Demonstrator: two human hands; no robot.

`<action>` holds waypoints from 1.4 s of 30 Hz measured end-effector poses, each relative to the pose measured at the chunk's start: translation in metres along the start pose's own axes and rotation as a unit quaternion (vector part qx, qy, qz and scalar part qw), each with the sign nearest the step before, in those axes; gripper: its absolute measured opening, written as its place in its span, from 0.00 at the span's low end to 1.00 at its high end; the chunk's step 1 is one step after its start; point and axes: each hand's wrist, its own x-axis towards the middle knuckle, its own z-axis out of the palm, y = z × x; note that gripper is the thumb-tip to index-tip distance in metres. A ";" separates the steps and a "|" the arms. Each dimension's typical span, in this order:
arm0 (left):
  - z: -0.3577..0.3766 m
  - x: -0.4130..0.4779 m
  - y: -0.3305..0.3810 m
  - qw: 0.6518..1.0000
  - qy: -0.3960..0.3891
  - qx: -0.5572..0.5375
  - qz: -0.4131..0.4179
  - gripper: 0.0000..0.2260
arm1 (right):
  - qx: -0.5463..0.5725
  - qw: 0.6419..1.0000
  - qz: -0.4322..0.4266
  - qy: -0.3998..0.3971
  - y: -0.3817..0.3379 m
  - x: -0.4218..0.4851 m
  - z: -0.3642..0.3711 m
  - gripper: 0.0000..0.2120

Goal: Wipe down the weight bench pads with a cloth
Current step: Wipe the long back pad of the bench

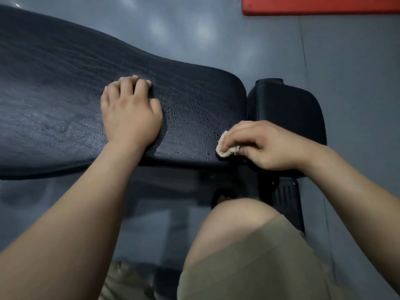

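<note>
While the left hand [132, 113] is resting open on the pad [54, 83], the right hand [266, 146] is pinching a bunched cloth [225, 149], probably missing patches.

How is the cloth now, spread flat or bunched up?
Bunched up. Only a small crumpled wad of cloth shows under curled fingers of the right hand, at a near corner of the long pad.
</note>
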 end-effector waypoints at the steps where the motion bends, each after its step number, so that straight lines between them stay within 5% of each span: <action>1: -0.002 0.002 0.002 1.000 -0.007 0.007 -0.012 0.19 | 0.012 1.000 0.025 -0.009 0.001 -0.003 -0.004 0.15; 5: -0.004 0.010 0.035 0.999 -0.030 0.005 -0.038 0.18 | 0.084 0.987 0.115 0.077 0.010 -0.017 -0.023 0.13; 10: 0.014 0.013 0.109 0.985 -0.065 -0.072 0.141 0.20 | 0.077 0.935 0.216 0.272 0.041 -0.019 -0.053 0.12; 15: 0.038 0.031 0.156 0.969 -0.068 -0.096 0.217 0.20 | -0.021 0.903 0.252 0.346 0.079 -0.006 -0.065 0.11; 21: 0.065 0.028 0.155 0.970 -0.051 -0.044 0.233 0.22 | -0.116 0.925 0.214 0.290 0.113 0.018 -0.047 0.14; 29: 0.068 0.025 0.158 0.973 -0.035 -0.022 0.228 0.21 | -0.143 0.957 0.059 0.244 0.094 -0.020 -0.015 0.19; 38: 0.067 0.027 0.159 0.975 -0.032 -0.019 0.218 0.20 | -0.189 0.945 0.151 0.220 0.130 0.043 -0.056 0.17; 42: 0.066 0.027 0.159 0.975 -0.033 -0.022 0.219 0.21 | -0.189 0.946 0.119 0.234 0.113 0.025 -0.041 0.17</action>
